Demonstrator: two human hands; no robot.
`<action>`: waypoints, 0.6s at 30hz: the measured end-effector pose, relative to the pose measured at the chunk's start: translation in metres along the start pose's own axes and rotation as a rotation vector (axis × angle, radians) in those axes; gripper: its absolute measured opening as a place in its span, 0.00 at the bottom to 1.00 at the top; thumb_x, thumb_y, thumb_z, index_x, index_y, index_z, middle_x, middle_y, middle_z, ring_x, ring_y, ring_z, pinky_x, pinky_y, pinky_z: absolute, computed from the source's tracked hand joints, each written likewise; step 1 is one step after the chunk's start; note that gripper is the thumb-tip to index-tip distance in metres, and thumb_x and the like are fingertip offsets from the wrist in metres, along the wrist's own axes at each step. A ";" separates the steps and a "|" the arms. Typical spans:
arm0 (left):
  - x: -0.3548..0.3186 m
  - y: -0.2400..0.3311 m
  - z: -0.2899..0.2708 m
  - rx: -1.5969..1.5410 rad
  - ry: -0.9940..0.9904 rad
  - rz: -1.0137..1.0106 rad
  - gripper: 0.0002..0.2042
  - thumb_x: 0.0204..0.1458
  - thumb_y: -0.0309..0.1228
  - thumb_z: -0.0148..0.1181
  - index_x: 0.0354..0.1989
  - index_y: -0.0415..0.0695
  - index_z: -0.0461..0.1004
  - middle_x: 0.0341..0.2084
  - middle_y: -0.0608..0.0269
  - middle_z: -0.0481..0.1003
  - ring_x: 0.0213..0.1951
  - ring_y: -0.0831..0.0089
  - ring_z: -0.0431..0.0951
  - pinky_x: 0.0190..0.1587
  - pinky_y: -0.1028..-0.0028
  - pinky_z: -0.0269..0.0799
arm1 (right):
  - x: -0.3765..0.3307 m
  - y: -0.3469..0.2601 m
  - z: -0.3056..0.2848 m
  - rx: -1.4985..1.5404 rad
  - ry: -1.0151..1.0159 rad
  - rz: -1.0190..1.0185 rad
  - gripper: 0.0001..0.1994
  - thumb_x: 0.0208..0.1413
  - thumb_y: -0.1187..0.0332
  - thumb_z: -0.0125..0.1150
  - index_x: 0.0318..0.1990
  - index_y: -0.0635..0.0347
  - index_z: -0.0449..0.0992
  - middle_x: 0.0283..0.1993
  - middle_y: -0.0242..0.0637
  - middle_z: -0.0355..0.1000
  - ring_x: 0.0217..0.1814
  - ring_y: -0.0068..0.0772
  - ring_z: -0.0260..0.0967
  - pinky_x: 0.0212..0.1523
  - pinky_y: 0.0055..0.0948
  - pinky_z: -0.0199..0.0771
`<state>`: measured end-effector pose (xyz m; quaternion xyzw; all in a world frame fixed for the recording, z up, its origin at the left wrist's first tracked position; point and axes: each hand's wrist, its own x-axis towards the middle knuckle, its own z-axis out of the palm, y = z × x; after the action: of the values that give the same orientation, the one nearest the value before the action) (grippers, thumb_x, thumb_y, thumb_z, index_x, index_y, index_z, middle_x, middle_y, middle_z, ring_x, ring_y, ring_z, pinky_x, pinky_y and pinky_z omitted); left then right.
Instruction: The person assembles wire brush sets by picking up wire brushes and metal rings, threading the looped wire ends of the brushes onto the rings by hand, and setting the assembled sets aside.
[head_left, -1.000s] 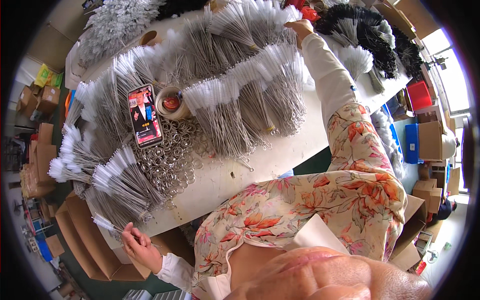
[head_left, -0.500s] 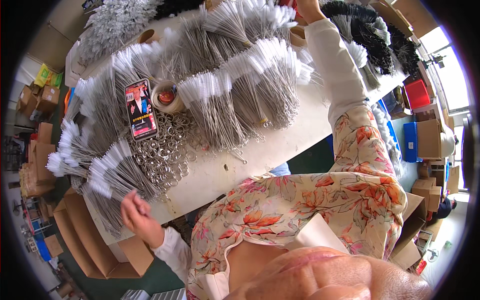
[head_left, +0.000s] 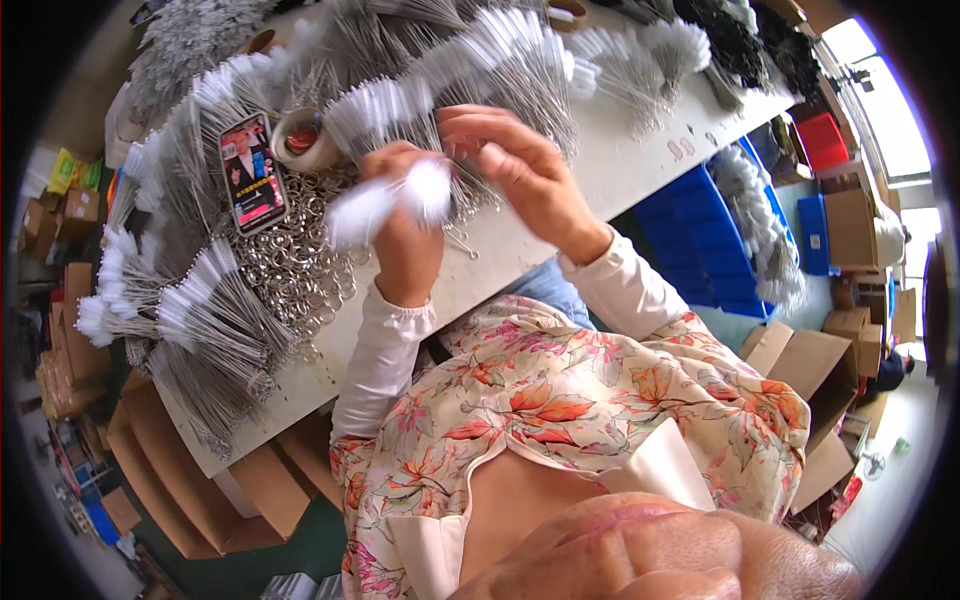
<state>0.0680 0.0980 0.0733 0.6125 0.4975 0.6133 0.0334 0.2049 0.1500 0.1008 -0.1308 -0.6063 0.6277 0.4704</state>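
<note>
My left hand [head_left: 410, 262] is closed around white-bristled wire brushes [head_left: 358, 216]. Motion blurs their tufts, so I cannot tell the number. Just to the right, my right hand [head_left: 535, 180] reaches toward the left one, fingers stretched and slightly bent, thumb apart; nothing plainly shows in it. Both hands are above the table's front part, before a bundle of wire brushes [head_left: 500, 75] with looped ends. Metal rings [head_left: 300, 255] are heaped left of my left hand. Further left lie more brush bundles [head_left: 215, 310].
A lit phone [head_left: 252, 175] leans by a tape roll [head_left: 305, 140] on the white table [head_left: 630, 165]. A blue crate [head_left: 700, 240] with brushes stands to the right. Open cardboard boxes [head_left: 190, 480] sit below the table's left edge. Black brushes [head_left: 730, 45] lie far right.
My right hand has come back from the table's far side toward the middle. My left hand has moved up and right from the left bundles, and white-bristled brushes now show in it.
</note>
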 end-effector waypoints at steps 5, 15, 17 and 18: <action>-0.035 0.010 0.018 -0.151 -0.256 -0.213 0.12 0.41 0.16 0.60 0.37 0.38 0.73 0.34 0.57 0.73 0.33 0.67 0.75 0.38 0.74 0.71 | -0.048 0.031 -0.029 0.263 0.128 0.470 0.14 0.61 0.62 0.48 0.47 0.61 0.73 0.43 0.37 0.70 0.46 0.26 0.68 0.49 0.28 0.69; -0.114 0.020 0.004 -0.112 -0.356 -0.177 0.15 0.48 0.26 0.60 0.46 0.43 0.72 0.35 0.58 0.71 0.31 0.71 0.73 0.30 0.75 0.69 | -0.045 -0.034 -0.076 -0.741 -0.404 0.397 0.10 0.56 0.64 0.53 0.38 0.61 0.74 0.30 0.27 0.72 0.31 0.19 0.67 0.30 0.21 0.66; -0.123 0.017 -0.004 -0.125 -0.376 -0.248 0.15 0.49 0.27 0.59 0.46 0.42 0.71 0.31 0.59 0.72 0.28 0.71 0.73 0.28 0.75 0.69 | -0.056 -0.030 -0.092 -1.686 -0.600 0.166 0.05 0.47 0.70 0.55 0.32 0.58 0.73 0.30 0.31 0.71 0.33 0.31 0.69 0.32 0.29 0.66; -0.126 0.017 -0.007 -0.162 -0.407 -0.300 0.15 0.50 0.28 0.59 0.47 0.42 0.71 0.27 0.59 0.73 0.25 0.72 0.73 0.26 0.76 0.69 | -0.072 -0.018 -0.094 -2.094 -0.640 -0.058 0.03 0.45 0.72 0.54 0.30 0.56 0.72 0.30 0.32 0.71 0.34 0.34 0.69 0.32 0.32 0.66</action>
<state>0.1035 0.0032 -0.0043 0.6380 0.5152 0.5035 0.2722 0.3194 0.1530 0.0655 -0.2823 -0.9364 -0.2049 -0.0385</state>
